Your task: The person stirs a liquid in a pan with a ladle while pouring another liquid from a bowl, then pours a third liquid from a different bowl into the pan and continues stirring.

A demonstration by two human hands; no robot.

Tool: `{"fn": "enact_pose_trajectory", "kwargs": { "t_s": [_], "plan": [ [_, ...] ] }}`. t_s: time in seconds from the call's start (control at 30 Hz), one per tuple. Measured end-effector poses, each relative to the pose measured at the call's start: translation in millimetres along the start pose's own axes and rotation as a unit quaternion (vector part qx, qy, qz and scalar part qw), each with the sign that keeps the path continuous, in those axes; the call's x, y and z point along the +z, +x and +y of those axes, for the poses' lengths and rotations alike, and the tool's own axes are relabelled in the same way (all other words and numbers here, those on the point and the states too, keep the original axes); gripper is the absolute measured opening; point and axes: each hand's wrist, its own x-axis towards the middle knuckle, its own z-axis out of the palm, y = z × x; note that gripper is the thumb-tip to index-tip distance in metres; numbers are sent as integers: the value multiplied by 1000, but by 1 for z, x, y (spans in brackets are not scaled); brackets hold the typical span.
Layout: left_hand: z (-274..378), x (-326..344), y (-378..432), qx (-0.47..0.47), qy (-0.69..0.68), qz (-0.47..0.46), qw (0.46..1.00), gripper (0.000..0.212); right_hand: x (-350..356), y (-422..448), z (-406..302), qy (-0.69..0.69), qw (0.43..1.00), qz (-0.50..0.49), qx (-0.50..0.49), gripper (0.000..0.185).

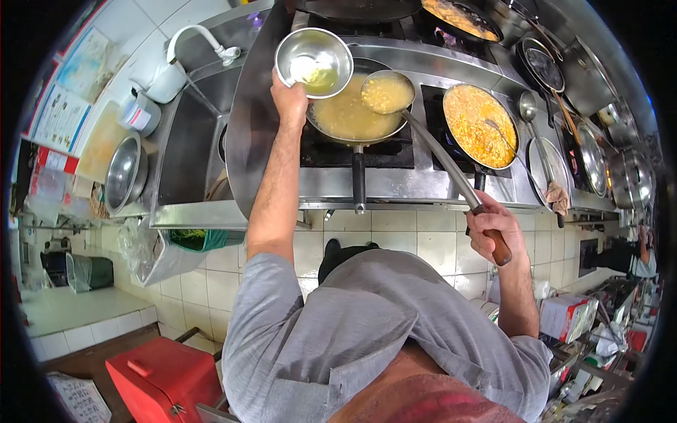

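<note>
My left hand grips the rim of a steel bowl, which holds a little yellowish liquid. The bowl is up over the left edge of a frying pan of cloudy yellow broth. In my right hand is the wooden handle of a long steel ladle. Its cup, full of broth with yellow bits, is above the right part of that pan. A second frying pan to the right holds an orange-yellow food, with a spoon resting in it.
A dark pan of frying food sits on a back burner over a flame. Left of the stove are a curved metal guard and a sink with a white tap. Another ladle lies across a lid at right. A red box stands behind me.
</note>
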Motion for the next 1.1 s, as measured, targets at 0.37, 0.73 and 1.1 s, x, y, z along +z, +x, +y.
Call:
{"fn": "enact_pose_trajectory", "kwargs": {
  "t_s": [0.37,0.73,1.1],
  "plan": [
    [-40,16,32,-9,168,-93,981,54,29,-17,7,29,998,54,-24,54],
    [-52,24,74,80,306,-121,941,59,26,-21,13,80,996,29,-12,56],
    [-41,30,48,115,353,-157,915,61,27,-31,14,89,994,60,-27,54]
  ]
}}
